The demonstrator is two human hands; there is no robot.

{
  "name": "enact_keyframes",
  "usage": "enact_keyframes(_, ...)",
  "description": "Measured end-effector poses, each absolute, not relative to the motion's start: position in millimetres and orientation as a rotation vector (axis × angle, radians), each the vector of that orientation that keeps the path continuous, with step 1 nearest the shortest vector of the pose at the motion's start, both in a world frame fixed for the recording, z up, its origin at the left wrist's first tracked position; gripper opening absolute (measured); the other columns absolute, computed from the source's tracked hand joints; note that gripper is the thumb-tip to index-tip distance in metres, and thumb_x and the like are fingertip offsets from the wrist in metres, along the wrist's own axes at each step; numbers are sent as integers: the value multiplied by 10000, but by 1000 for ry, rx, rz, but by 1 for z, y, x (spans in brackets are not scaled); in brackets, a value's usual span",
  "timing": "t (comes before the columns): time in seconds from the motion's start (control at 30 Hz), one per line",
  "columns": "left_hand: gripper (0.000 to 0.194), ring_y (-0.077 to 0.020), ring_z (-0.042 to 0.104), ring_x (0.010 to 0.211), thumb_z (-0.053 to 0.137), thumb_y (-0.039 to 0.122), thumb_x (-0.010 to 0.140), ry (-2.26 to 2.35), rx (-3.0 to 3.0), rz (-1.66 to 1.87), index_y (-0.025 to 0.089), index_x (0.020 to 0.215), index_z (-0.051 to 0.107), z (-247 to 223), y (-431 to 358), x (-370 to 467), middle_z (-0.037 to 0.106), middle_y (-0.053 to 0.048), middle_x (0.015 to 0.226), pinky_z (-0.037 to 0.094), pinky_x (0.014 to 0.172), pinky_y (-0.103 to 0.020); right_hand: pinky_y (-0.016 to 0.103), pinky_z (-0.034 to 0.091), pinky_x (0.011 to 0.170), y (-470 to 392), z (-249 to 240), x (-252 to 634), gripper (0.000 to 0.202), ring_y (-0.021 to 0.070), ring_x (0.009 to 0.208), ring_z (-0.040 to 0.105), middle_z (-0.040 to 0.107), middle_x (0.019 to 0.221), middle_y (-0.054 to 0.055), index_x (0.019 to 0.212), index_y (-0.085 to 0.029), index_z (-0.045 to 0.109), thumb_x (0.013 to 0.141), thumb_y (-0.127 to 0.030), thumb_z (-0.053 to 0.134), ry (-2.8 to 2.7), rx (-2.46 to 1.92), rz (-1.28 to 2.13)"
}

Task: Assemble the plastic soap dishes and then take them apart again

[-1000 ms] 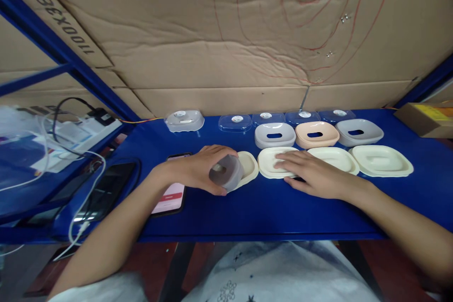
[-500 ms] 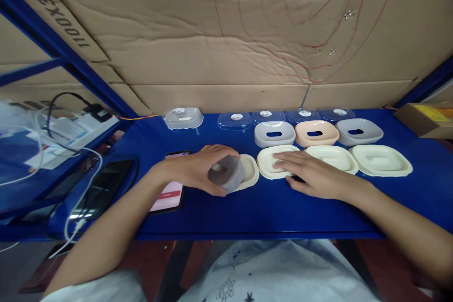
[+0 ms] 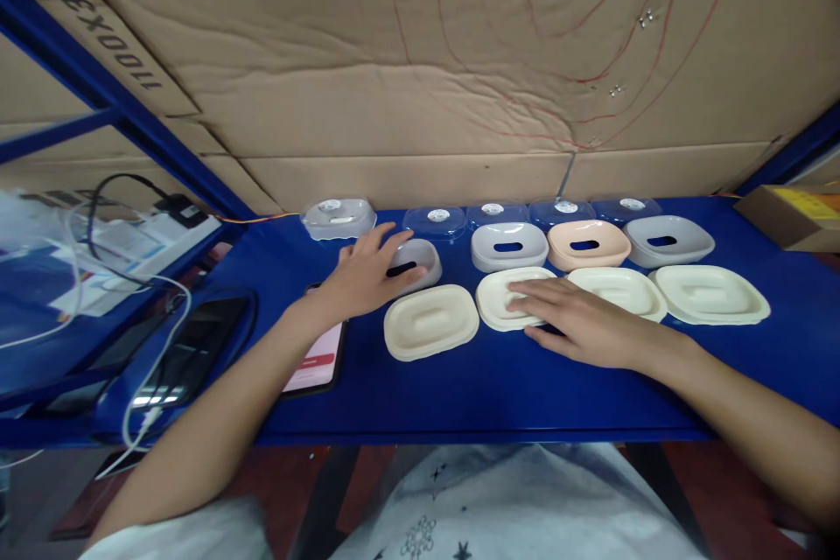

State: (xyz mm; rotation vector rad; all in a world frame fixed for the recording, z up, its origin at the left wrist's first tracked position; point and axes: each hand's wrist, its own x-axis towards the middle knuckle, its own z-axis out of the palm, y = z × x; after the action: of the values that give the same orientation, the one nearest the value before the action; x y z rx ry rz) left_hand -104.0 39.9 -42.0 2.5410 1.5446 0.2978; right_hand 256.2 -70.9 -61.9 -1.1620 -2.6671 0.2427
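My left hand (image 3: 368, 271), fingers spread, is at the left side of a grey oval dish with a slot (image 3: 426, 261), which rests on the blue table. Just in front of that dish lies a cream oval tray (image 3: 431, 321). My right hand (image 3: 564, 315) lies with fingers stretched over a second cream tray (image 3: 492, 293), touching it. Farther right are two more cream trays (image 3: 620, 290) (image 3: 712, 293). Behind them stand a grey dish (image 3: 509, 257), a peach dish (image 3: 589, 255) and another grey dish (image 3: 669, 254).
Clear lids with round stickers (image 3: 438, 227) line the back, beside a lidded grey dish (image 3: 338, 221). A phone (image 3: 315, 363) lies partly under my left forearm. Cables and a power strip (image 3: 177, 232) are at left, an open carton (image 3: 787, 223) at right.
My left hand has moved away from me and loosened from the grey dish, which now stands on the table behind the leftmost cream tray. My right hand has barely moved.
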Motion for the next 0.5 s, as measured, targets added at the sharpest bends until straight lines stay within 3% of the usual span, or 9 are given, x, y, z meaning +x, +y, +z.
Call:
enact_keyframes(0.17, 842, -416, 485, 1472, 407, 877, 946, 1584, 2466, 221, 294, 1540, 535, -23, 33, -123, 497, -123, 1598, 408, 1204, -583, 561, 468, 1215, -71, -62, 256, 398, 323, 1467, 573, 569, 1617, 116, 1446, -260, 648, 1058, -309, 575, -2640, -1162, 260)
enact_keyframes(0.23, 880, -425, 484, 1475, 414, 897, 930, 1564, 2450, 149, 282, 1546, 546, -22, 32, -126, 510, -135, 1589, 411, 1210, -573, 560, 473, 1209, -71, -62, 256, 397, 324, 1460, 579, 574, 1612, 119, 1443, -260, 651, 1055, -307, 579, -2631, -1156, 276)
enact_keyframes(0.4, 1043, -419, 210, 1646, 572, 891, 868, 1415, 2529, -96, 284, 1690, 362, -30, 31, -121, 190, -130, 1798, 277, 1305, -579, 562, 473, 1208, -72, -61, 256, 386, 330, 1458, 581, 584, 1602, 122, 1425, -256, 665, 1050, -313, 594, -2613, -1161, 299)
enact_keyframes(0.5, 911, -379, 195, 1659, 594, 765, 950, 1340, 2602, -82, 272, 1683, 370, -38, 31, -114, 136, -127, 1811, 273, 1318, -548, 563, 469, 1214, -72, -60, 256, 383, 327, 1461, 578, 579, 1607, 122, 1427, -253, 661, 1060, -323, 578, -2633, -1166, 283)
